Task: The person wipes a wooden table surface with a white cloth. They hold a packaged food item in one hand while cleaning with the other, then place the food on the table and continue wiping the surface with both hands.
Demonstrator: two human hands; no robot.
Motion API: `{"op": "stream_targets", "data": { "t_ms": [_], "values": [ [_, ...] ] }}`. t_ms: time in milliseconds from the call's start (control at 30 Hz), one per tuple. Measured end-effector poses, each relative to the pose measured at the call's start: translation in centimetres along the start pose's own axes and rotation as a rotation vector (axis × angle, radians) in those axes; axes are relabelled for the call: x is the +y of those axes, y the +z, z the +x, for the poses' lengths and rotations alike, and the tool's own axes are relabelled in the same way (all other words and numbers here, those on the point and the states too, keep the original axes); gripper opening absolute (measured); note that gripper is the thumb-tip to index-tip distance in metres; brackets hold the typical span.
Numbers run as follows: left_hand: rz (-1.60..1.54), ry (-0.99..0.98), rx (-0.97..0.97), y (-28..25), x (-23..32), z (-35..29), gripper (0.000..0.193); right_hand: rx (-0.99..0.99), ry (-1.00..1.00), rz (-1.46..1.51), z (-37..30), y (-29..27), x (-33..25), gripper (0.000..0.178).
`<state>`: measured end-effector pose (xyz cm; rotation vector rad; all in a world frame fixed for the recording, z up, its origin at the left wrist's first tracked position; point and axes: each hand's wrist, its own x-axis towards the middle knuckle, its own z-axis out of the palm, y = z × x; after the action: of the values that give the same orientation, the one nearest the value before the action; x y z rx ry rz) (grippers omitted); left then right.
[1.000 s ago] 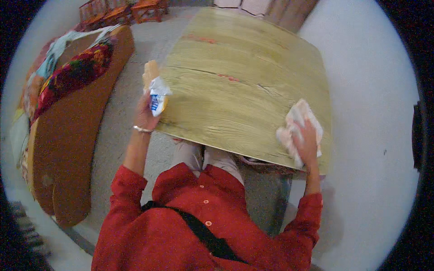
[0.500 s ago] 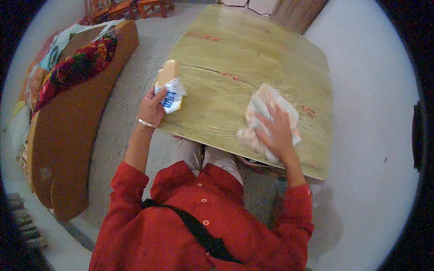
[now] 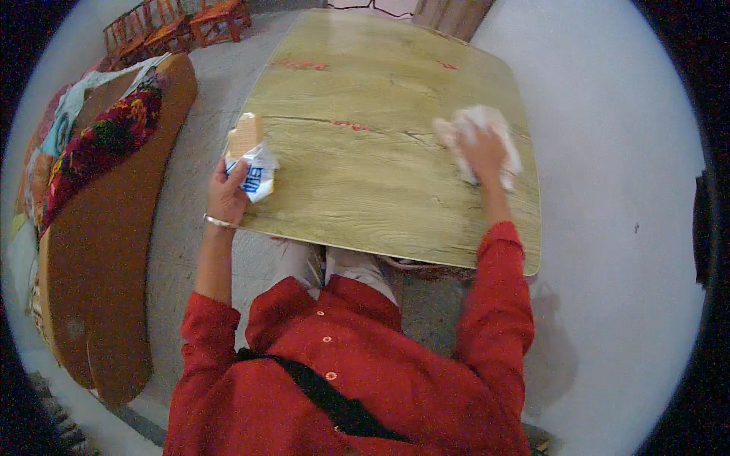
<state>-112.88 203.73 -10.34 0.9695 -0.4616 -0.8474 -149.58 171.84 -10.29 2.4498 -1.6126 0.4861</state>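
My left hand (image 3: 227, 195) is closed around a white-and-blue wrapper (image 3: 259, 173), at the table's left edge. Out of its torn top sticks a pale tan wafer biscuit (image 3: 245, 135), with a grid-like surface. Over on the right side of the table, my right hand (image 3: 485, 154) presses down on a crumpled whitish-pink cloth (image 3: 511, 154). Its fingers are slightly blurred and rest over the cloth. Beneath both hands lies the greenish-yellow wood-grain tabletop (image 3: 365, 182) with small red markings.
A brown couch-like piece (image 3: 114, 220) stands along the left, with colourful patterned fabric (image 3: 106, 144) heaped on it. Reddish wooden chairs (image 3: 163, 30) are at the far left. A white wall (image 3: 593, 152) runs close along the table's right side.
My right hand has slid the cloth away from me across the tabletop, toward its far right. My left hand still holds the wrapped wafer. The whole view has shifted slightly.
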Motion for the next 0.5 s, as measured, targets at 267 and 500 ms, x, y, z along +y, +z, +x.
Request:
{"op": "stream_targets", "data": {
  "t_ms": [267,500],
  "values": [
    [0.049,0.006,0.011,-0.9,0.3,-0.2,0.03,-0.015,-0.693,0.496,-14.1,-7.9,-12.9,0.045],
    [0.105,-0.004,-0.013,-2.3,0.0,0.4,0.032,-0.104,-0.155,0.205,-16.8,-11.4,2.3,0.041]
  ]
}}
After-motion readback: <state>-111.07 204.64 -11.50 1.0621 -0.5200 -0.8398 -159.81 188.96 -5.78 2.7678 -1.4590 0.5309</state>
